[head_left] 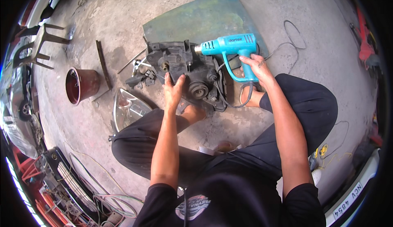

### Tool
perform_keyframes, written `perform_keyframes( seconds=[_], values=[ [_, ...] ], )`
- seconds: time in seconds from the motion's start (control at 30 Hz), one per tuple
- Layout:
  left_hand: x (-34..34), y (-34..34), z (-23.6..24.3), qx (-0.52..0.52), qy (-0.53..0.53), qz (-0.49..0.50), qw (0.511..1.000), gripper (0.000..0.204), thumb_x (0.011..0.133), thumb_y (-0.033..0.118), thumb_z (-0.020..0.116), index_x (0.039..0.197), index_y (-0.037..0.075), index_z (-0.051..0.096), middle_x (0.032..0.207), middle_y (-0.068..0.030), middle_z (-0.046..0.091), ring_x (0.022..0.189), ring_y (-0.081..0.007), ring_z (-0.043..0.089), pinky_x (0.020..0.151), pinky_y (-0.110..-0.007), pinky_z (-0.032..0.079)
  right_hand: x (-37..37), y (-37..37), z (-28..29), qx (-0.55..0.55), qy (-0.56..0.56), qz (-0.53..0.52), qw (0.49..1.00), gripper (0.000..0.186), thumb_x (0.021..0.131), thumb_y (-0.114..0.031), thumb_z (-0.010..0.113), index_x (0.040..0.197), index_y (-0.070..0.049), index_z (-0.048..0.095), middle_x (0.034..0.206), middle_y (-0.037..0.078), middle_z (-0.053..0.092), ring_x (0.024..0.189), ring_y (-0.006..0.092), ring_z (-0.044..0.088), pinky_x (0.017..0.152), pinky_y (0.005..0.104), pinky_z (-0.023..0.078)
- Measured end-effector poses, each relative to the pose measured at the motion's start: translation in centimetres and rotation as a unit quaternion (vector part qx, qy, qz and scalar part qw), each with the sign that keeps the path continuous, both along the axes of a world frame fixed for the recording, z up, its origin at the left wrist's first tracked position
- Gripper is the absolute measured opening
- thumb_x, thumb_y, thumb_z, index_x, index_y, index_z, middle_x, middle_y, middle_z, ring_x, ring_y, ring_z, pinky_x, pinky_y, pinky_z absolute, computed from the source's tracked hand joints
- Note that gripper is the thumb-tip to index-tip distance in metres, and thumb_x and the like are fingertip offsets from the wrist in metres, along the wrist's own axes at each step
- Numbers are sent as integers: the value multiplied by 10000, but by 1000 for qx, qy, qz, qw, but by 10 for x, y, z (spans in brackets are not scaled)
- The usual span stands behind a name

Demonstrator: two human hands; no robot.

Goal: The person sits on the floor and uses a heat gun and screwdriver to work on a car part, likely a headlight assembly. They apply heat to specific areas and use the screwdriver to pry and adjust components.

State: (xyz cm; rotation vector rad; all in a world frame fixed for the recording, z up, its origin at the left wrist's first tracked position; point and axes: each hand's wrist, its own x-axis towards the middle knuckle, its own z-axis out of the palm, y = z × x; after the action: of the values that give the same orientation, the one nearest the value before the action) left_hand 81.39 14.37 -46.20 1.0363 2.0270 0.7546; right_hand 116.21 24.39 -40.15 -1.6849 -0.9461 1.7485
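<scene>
A black headlight housing (176, 59) lies between my feet with its back side up, showing sockets and a round cap. My left hand (173, 88) rests on it with the fingers spread, near a brass-coloured socket. In my right hand (258, 66) is a turquoise heat gun (235, 46), gripped by its handle. Its metal nozzle points left and sits at the housing's upper edge. The gun's dark cord hangs from the handle's base and loops down beside the housing. A clear headlight lens (127, 109) lies on the floor by my left knee.
A greenish panel (200, 20) lies beyond the housing. To the left are a reddish-brown bucket (86, 85), a dark bar (103, 65), loose tools (141, 73) and a plastic chair (41, 46). Hoses (116, 204) and car parts fill the lower left. A red jack (364, 42) stands far right.
</scene>
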Motion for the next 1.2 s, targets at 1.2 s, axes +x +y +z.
perform_keyframes(
  seconds=[1.2],
  values=[
    [-223, 116, -95, -64, 226, 154, 960, 433, 921, 233, 671, 1263, -31, 701, 1160, -274, 739, 1056, -412, 727, 943, -458, 553, 30, 90, -65, -61, 181, -153, 970, 516, 1074, -541, 498, 1258, -73, 614, 920, 118, 688, 763, 220, 682, 713, 368, 574]
  ],
)
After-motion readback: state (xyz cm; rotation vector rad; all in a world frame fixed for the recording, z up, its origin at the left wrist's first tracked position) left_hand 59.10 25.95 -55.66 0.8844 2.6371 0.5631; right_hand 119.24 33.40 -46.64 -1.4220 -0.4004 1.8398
